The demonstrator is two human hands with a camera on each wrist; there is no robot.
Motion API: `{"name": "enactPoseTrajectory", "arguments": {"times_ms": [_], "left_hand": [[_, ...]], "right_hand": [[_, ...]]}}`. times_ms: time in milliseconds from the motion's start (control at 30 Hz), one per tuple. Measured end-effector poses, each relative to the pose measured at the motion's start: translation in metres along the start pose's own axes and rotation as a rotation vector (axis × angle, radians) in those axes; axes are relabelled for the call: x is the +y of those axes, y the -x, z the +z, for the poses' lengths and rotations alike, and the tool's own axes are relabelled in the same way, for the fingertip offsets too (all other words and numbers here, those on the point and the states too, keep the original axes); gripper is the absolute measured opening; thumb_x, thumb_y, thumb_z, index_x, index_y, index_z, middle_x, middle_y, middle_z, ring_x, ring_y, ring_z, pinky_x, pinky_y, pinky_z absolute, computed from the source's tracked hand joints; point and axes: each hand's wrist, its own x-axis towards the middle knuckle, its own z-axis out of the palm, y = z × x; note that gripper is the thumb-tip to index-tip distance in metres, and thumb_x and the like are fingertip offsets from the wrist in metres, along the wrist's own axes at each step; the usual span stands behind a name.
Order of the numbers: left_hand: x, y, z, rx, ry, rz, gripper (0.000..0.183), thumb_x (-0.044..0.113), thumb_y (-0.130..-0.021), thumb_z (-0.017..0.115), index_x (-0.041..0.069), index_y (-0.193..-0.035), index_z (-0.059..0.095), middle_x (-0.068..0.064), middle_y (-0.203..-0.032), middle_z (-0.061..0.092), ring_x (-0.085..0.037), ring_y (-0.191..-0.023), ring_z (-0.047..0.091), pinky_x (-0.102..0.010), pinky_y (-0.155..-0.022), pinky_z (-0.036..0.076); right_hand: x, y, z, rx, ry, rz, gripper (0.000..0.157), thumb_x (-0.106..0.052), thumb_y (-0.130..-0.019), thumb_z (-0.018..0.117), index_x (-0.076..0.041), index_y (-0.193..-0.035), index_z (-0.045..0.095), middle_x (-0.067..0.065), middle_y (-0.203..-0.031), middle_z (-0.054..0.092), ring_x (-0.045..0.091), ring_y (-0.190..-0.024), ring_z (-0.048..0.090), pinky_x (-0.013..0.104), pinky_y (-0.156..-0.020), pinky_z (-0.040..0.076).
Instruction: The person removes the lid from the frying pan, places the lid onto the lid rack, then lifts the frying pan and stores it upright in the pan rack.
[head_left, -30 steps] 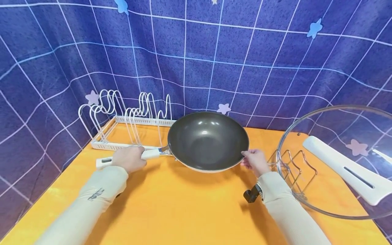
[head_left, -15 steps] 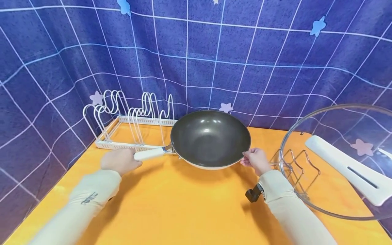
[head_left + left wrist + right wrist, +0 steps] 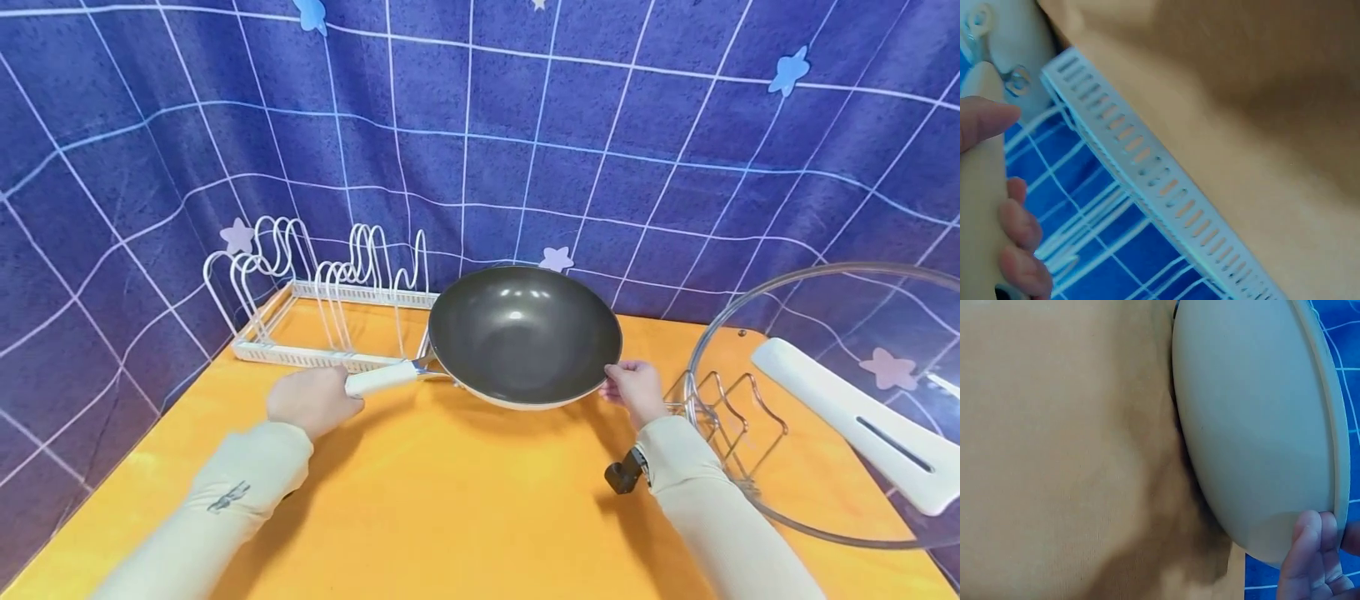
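On the head view I have the dark-lined pan in the middle, tilted so its inside faces me. The left hand, at between eight and nine o'clock from it, is wrapped around the white handle. The right hand, at four o'clock, pinches the rim. I can't tell whether the pan's base touches the orange table. At nine o'clock stands the white rack, its near corner just beside the pan. Between three and four o'clock I see the glass lid with its white grip tilted up, and a small wire stand showing through the glass. Blue gridded cloth hangs behind at twelve.

On the left wrist view, the thumb and curled fingers close around the handle at eight to nine o'clock; the metal bracket sits at ten to eleven. The rack's slotted rail slants from ten down to five.

On the right wrist view, the pan's pale outer wall fills one to four o'clock. At between four and five, the fingers press against that wall near the rim, with the thumb across the edge.
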Motion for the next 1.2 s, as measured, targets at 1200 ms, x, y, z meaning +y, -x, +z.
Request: {"name": "enactPoseTrajectory", "arguments": {"times_ms": [1200], "left_hand": [[0.038,0.064,-0.011,-0.464,0.626,0.339,0.026,0.016,-0.084,0.064,0.002,-0.100,0.048,-0.005,-0.081,0.052,-0.016,-0.069,0.052,-0.029,-0.058,0.046]], "right_hand": [[0.004,0.026,0.026,-0.153,0.151,0.091,0.035,-0.018,-0.098,0.050,0.013,-0.114,0.046,-0.001,-0.062,0.060,0.008,-0.052,0.060,0.021,-0.055,0.050]]}}
